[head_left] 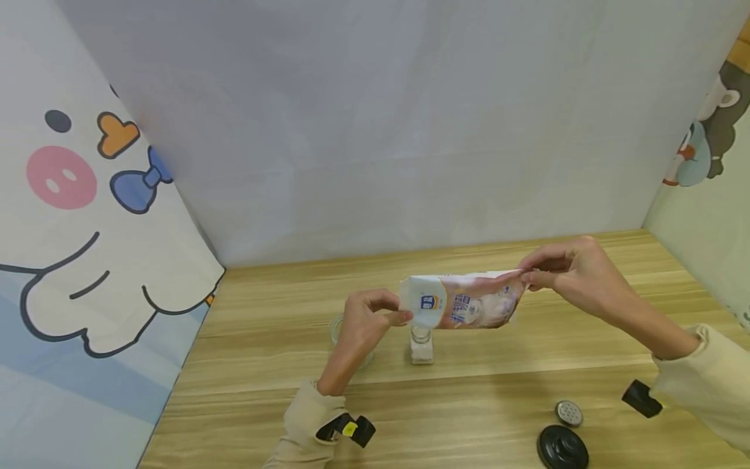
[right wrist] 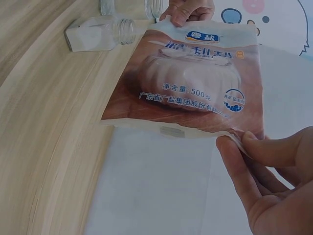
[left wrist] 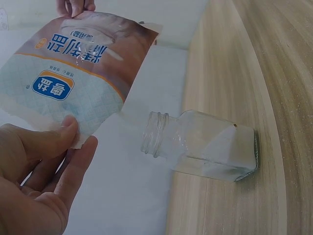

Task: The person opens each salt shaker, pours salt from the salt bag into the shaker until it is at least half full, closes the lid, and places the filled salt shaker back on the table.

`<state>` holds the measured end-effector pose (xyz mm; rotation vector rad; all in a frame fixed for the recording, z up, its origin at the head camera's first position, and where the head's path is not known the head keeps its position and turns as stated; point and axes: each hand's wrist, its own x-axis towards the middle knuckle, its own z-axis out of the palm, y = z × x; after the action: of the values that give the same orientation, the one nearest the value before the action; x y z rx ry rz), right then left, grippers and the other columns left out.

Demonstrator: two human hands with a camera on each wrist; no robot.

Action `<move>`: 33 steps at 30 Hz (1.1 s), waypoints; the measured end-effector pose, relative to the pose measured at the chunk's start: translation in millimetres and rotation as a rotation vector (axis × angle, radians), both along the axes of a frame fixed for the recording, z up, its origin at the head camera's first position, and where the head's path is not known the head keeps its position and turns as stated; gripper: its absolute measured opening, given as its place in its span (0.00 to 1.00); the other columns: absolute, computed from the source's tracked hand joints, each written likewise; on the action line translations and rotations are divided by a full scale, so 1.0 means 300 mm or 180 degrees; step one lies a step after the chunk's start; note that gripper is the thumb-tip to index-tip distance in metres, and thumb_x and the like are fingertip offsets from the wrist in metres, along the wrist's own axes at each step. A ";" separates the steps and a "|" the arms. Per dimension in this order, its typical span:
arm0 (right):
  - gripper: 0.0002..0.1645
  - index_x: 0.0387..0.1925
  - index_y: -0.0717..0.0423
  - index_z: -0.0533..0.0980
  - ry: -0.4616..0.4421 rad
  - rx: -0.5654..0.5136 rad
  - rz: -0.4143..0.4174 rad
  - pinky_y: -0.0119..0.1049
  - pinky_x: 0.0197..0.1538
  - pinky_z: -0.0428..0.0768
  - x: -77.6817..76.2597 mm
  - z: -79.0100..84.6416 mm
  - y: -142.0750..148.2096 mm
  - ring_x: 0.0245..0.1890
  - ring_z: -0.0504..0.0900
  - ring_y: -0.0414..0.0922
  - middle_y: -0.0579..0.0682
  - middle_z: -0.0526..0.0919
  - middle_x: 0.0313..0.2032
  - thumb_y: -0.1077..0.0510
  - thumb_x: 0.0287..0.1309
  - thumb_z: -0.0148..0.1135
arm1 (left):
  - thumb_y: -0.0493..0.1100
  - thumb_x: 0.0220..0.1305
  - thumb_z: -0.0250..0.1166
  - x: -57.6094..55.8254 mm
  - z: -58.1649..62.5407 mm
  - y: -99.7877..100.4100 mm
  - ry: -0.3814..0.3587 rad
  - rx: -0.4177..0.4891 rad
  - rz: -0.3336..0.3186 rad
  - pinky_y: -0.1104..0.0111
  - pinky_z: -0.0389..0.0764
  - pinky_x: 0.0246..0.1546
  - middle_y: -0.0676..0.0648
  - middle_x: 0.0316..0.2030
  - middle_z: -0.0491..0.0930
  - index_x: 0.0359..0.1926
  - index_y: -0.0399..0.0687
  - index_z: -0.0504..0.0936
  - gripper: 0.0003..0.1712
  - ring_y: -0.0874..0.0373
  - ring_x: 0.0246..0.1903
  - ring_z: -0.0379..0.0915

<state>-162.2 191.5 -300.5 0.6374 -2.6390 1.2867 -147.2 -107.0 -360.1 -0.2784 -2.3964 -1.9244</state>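
Note:
A salt bag (head_left: pixel 469 303) with a pale blue and brown printed front is stretched sideways between both hands, above the table. My left hand (head_left: pixel 364 322) pinches its pale blue end between thumb and fingers. At the brown end, my right hand (head_left: pixel 577 273) pinches a corner. Just below the bag's left part stands a small square glass jar (head_left: pixel 421 350), upright and uncapped. White salt lies in it, sloping up one side in the left wrist view's jar (left wrist: pixel 220 147). The bag's corner is near the jar mouth; no falling salt can be made out.
Behind my left hand is a second clear glass jar (head_left: pixel 336 327), mostly hidden. A perforated metal shaker cap (head_left: pixel 569 413) and a black round lid (head_left: pixel 562 448) lie on the wooden table (head_left: pixel 263 365) at front right. A pale grey sheet (head_left: pixel 410 130) hangs behind; printed cartoon panels flank it.

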 end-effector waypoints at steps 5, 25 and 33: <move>0.05 0.34 0.63 0.83 0.0019 -0.0017 -0.0008 0.32 0.29 0.83 -0.004 -0.003 0.001 0.27 0.83 0.41 0.57 0.85 0.33 0.70 0.54 0.64 | 0.27 0.47 0.71 -0.003 0.000 0.000 0.0042 -0.0040 0.0014 0.71 0.79 0.33 0.39 0.29 0.83 0.25 0.29 0.82 0.05 0.51 0.33 0.81; 0.05 0.35 0.63 0.83 0.0026 -0.0029 -0.0001 0.32 0.29 0.83 0.004 -0.002 0.003 0.27 0.84 0.41 0.56 0.85 0.33 0.69 0.55 0.63 | 0.27 0.48 0.70 -0.001 -0.003 0.005 0.0013 0.0047 -0.0023 0.68 0.81 0.34 0.37 0.30 0.83 0.25 0.28 0.82 0.04 0.51 0.33 0.80; 0.06 0.35 0.64 0.83 0.0012 -0.0022 -0.0026 0.32 0.29 0.83 0.005 -0.001 -0.001 0.27 0.83 0.41 0.57 0.85 0.33 0.69 0.55 0.64 | 0.27 0.48 0.70 0.001 -0.004 0.004 -0.0001 0.0021 0.0008 0.67 0.81 0.36 0.39 0.30 0.83 0.25 0.29 0.82 0.04 0.50 0.34 0.80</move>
<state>-160.7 191.3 -300.9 0.6266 -2.6302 1.2903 -147.0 -105.9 -361.2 -0.2744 -2.3889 -1.9311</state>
